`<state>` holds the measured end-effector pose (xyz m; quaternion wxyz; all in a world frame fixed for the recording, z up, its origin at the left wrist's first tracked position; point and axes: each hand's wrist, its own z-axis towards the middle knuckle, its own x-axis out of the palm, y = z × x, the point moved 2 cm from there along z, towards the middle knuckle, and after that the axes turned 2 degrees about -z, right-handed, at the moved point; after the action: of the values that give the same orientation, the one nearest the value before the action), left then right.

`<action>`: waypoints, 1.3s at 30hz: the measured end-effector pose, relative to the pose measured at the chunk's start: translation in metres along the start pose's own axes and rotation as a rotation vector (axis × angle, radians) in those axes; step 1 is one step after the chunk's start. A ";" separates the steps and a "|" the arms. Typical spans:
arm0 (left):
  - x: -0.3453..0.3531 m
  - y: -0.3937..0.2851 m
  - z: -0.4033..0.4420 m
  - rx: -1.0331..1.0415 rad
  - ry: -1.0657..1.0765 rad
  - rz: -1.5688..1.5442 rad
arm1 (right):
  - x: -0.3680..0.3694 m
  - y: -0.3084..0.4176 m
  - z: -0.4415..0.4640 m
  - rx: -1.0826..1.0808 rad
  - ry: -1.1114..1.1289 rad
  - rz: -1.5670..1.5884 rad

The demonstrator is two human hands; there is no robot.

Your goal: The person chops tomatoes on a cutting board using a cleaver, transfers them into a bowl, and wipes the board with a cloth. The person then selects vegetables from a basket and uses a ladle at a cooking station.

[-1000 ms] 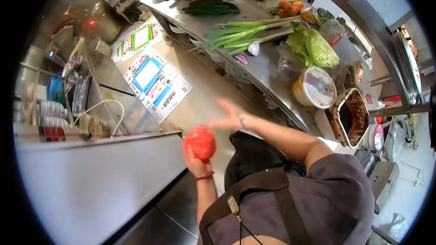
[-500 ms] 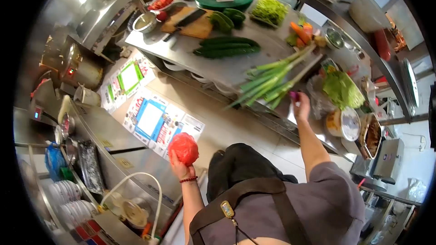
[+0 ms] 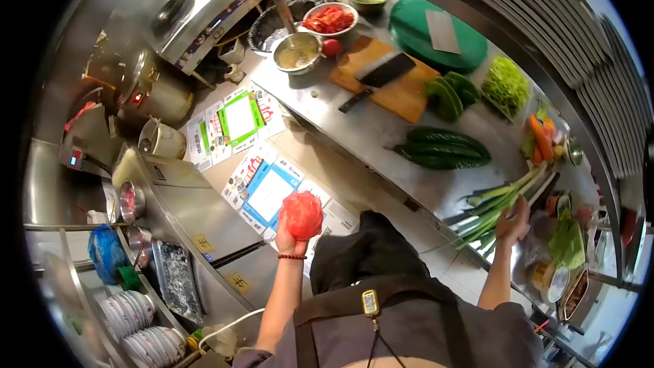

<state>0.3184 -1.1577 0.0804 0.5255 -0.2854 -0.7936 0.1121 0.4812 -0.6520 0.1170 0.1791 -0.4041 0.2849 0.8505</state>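
Note:
My left hand (image 3: 286, 240), with a red bead bracelet at the wrist, is closed around a round bundle of red plastic bag (image 3: 302, 215), held over the floor; its contents are hidden. At the right, my right hand (image 3: 512, 223) is over the steel counter with its fingers apart, beside the spring onions (image 3: 501, 208). Whether it touches their stalks I cannot tell. Dark green cucumbers (image 3: 444, 148) lie farther back on the counter. A leafy lettuce (image 3: 567, 242) is to the right of that hand.
A cleaver (image 3: 387, 70) rests on a wooden board (image 3: 368, 61), with green peppers (image 3: 451, 95) beside it. Behind stands a round green board (image 3: 409, 20). Bowls line the counter's far left end. Printed cardboard (image 3: 272, 194) lies on the floor; a steel cabinet (image 3: 170, 197) stands left.
The view has turned left, so the counter appears farther right. A small purple thing seen at my right fingertips is no longer visible. My left hand keeps hold of the red bag.

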 end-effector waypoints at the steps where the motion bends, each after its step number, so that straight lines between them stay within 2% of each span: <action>1: -0.018 -0.004 0.017 -0.044 -0.052 -0.060 | 0.019 0.062 0.014 -0.086 0.122 0.223; 3: -0.007 -0.020 0.040 -0.160 -0.079 -0.217 | 0.058 0.198 0.028 -0.271 0.538 0.620; 5: 0.011 -0.035 0.066 -0.246 0.020 -0.267 | 0.090 0.327 0.010 -0.619 0.972 0.846; 6: 0.021 -0.043 0.079 -0.290 0.069 -0.288 | 0.100 0.384 -0.005 -0.848 1.089 0.920; 7: 0.030 -0.053 0.091 -0.342 0.108 -0.332 | 0.111 0.430 -0.018 -1.108 1.039 0.996; 8: 0.018 -0.061 0.102 -0.308 0.180 -0.355 | 0.124 0.471 -0.034 -1.092 1.097 1.143; 9: 0.014 -0.079 0.118 -0.302 0.056 -0.361 | 0.136 0.504 -0.042 -1.040 1.009 1.150; 11: -0.005 -0.133 0.148 -0.212 0.084 -0.126 | 0.175 0.559 -0.053 -1.113 0.956 1.255; 12: -0.009 -0.169 0.165 -0.213 0.090 -0.116 | 0.196 0.589 -0.064 -1.110 0.944 1.259; 13: -0.009 -0.202 0.176 -0.173 0.116 0.030 | 0.209 0.616 -0.072 -0.810 1.096 1.392; 15: -0.009 -0.261 0.189 -0.097 0.132 0.199 | 0.222 0.661 -0.071 -0.741 1.002 1.422; 16: 0.007 -0.294 0.198 -0.081 0.250 0.078 | 0.217 0.702 -0.041 -0.968 0.737 1.325; 17: 0.008 -0.319 0.206 -0.030 0.217 0.019 | 0.228 0.732 -0.022 -1.049 0.600 1.327; 18: 0.009 -0.344 0.214 0.024 0.188 -0.039 | 0.241 0.759 -0.003 -1.101 0.371 1.323; 19: -0.001 -0.362 0.220 -0.024 0.195 -0.025 | 0.244 0.789 0.027 -1.086 0.214 1.277; 20: -0.019 -0.384 0.244 -0.005 0.135 0.035 | 0.264 0.823 0.080 -0.961 -0.061 1.091; 21: -0.031 -0.402 0.257 0.056 0.061 0.082 | 0.289 0.836 0.109 -0.885 -0.205 0.998; 23: -0.045 -0.416 0.283 -0.092 0.048 0.070 | 0.347 0.849 0.156 -0.713 -0.405 0.758; 24: -0.058 -0.423 0.295 -0.153 0.036 0.093 | 0.402 0.847 0.172 -0.592 -0.329 0.490; 25: -0.062 -0.431 0.311 -0.165 0.008 0.085 | 0.483 0.834 0.182 -0.564 -0.098 0.338; 28: -0.062 -0.467 0.362 -0.118 -0.028 0.202 | 0.567 0.819 0.172 0.149 0.521 0.250; 29: -0.065 -0.479 0.378 -0.085 -0.059 0.250 | 0.544 0.838 0.162 -0.316 0.595 -0.085; 31: -0.070 -0.513 0.409 -0.014 -0.147 0.255 | 0.574 0.840 0.137 -0.558 0.393 0.258; 32: -0.085 -0.527 0.426 -0.051 -0.232 0.277 | 0.602 0.839 0.121 -0.562 0.485 0.272; 33: -0.098 -0.541 0.447 -0.086 -0.319 0.295 | 0.690 0.803 0.094 -0.300 0.929 0.443; 35: -0.110 -0.577 0.478 -0.090 -0.426 0.277 | 0.653 0.871 0.088 -0.415 1.240 0.187; 37: -0.114 -0.612 0.504 -0.101 -0.504 0.470 | 0.672 0.908 0.070 -0.466 1.262 0.299; 39: -0.121 -0.647 0.526 -0.018 -0.521 0.444 | 0.693 0.960 0.068 -0.590 1.450 0.330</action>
<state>-0.3363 -1.6882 0.0746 0.2651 -0.4178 -0.8206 0.2858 -0.4938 -1.3002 -0.0691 -0.2931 -0.8398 0.1496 0.4318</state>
